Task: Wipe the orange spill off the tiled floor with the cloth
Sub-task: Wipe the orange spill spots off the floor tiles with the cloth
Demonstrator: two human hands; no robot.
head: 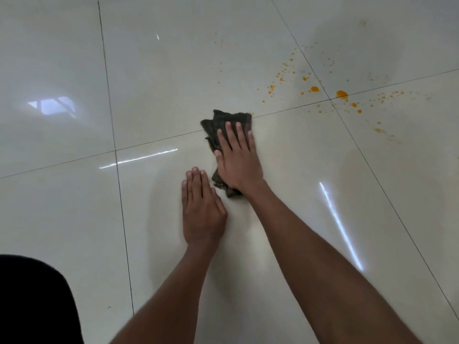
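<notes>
Tiled floor (154, 78): glossy, pale cream, crossed by thin dark grout lines; bright streaks of reflected light in several places.

Cloth (229, 121): dark grey-brown, crumpled and folded, flat on the floor at centre, lying across a grout line. Far edge exposed beyond the fingertips; near corner sticking out beside the wrist.

Right hand (238, 161): palm down on top of the cloth, pressing it to the floor. Fingers (229, 134) extended and slightly spread, thumb out to the left side; no pinch, flat pressure only.

Left hand (202, 212): palm down on bare tile just beside the near left corner of the cloth, apparently not touching it. Fingers straight and pressed together, holding nothing.

Orange spill (341, 94): scattered drops and splatter to the upper right, well apart from the cloth, around a crossing of grout lines; largest blobs near that crossing, finer specks fanning outward. Small orange trace at the cloth's left edge.

Dark garment (32, 301): black shape in lower left corner.
</notes>
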